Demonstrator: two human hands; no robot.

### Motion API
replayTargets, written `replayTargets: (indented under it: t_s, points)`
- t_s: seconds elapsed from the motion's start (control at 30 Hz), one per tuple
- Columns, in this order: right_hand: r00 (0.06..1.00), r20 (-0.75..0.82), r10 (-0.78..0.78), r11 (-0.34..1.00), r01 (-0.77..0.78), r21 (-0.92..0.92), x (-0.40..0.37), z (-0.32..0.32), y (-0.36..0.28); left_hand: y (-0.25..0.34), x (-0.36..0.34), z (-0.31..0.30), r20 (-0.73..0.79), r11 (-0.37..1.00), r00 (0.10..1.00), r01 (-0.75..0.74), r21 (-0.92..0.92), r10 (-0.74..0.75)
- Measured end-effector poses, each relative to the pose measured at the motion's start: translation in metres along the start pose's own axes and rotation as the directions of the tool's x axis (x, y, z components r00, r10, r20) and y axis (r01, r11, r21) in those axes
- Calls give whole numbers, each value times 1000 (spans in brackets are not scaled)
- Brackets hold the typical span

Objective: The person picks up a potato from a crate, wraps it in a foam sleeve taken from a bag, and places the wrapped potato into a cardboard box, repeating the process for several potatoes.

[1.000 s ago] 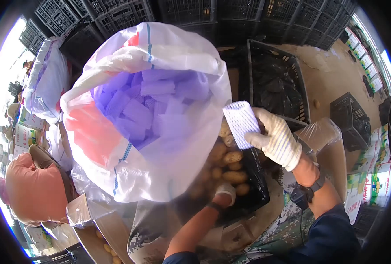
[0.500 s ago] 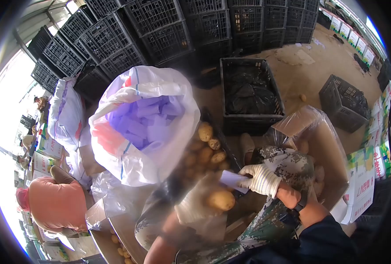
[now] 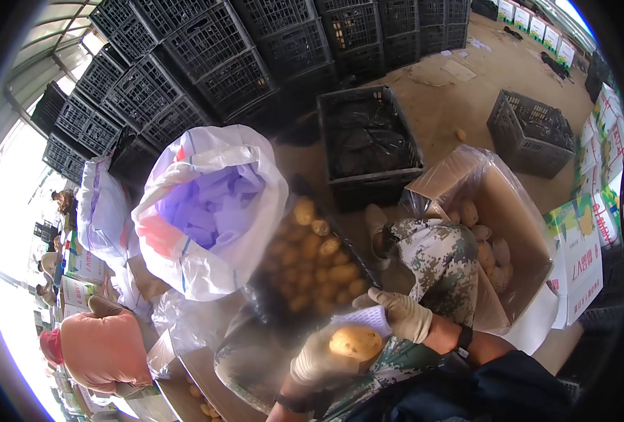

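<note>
My left hand [image 3: 317, 359], in a pale work glove, is closed around a large yellow potato [image 3: 356, 343]. Gloved as well, my right hand [image 3: 404, 314] pinches a lavender foam net sleeve [image 3: 365, 321], which sits right along the potato's upper side. Just beyond both hands lies a pile of potatoes [image 3: 319, 264] in a black-lined container between my legs. To the left of the pile, a big white sack [image 3: 255, 232] stands wide open with many lavender foam sleeves [image 3: 210, 207] inside. A carton [image 3: 519, 260] holding several sleeved potatoes [image 3: 491, 264] is beside my right knee.
A black crate [image 3: 375, 186] lined with black plastic stands ahead, another crate [image 3: 526, 151] farther right. Stacked black crates [image 3: 217, 56] line the back. Printed cartons [image 3: 575, 264] stand at right. At left a person in an orange top [image 3: 108, 344] bends near an open carton [image 3: 175, 366].
My right hand has brought the foam sleeve down and left against the potato. The left hand has turned slightly with the potato and shifted lower right. The camera view has shifted.
</note>
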State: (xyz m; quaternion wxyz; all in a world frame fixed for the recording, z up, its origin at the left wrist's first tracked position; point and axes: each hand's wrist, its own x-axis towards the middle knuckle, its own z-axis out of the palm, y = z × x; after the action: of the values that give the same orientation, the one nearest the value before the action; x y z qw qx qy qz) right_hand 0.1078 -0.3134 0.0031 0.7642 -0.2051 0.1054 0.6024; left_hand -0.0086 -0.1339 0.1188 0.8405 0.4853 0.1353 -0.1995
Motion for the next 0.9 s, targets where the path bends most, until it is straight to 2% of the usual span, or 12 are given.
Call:
replayTargets:
  t_s: [0.07,0.23,0.3,0.4,0.47,0.53,0.6,0.73,0.77,0.83,0.87,0.9]
  points:
    - [970,190,151,909,-212,358,-1,-6,9,-19,5,-7,-11,944,998,-65,-323,65]
    - [911,370,181,642,-394,657,-16,21,17,-24,12,-12,-143,958,982,-157,-240,125]
    - [988,145,57,956,-96,277,-13,20,19,-23,11,-13,-181,956,967,-217,-199,181]
    - [954,-163,-250,911,175,-373,-17,24,15,-13,15,-2,-189,949,943,-296,-111,273]
    - [767,-244,-594,589,208,-781,-27,40,2,-17,20,2,-336,916,859,-312,252,385]
    - [574,94,-814,27,198,-980,-28,35,0,-35,27,-6,-339,555,700,-98,826,628]
    - [442,302,-845,-96,429,-898,-14,36,25,-49,45,-4,-266,383,524,-128,915,809]
    - [812,-95,-576,555,302,-775,-48,77,0,-12,41,35,74,-105,270,103,989,960]
    - [840,-67,-539,662,373,-650,-49,78,-10,-8,37,37,75,-151,346,198,969,935]
    - [654,315,-687,330,668,-667,-25,50,-9,0,42,40,261,-377,487,157,913,834]
    - [902,174,-395,905,415,-93,-44,75,-21,-2,48,40,327,-442,517,112,890,791]
    - [832,287,-475,815,539,-212,-19,55,-29,-3,54,39,400,-477,518,17,879,756]
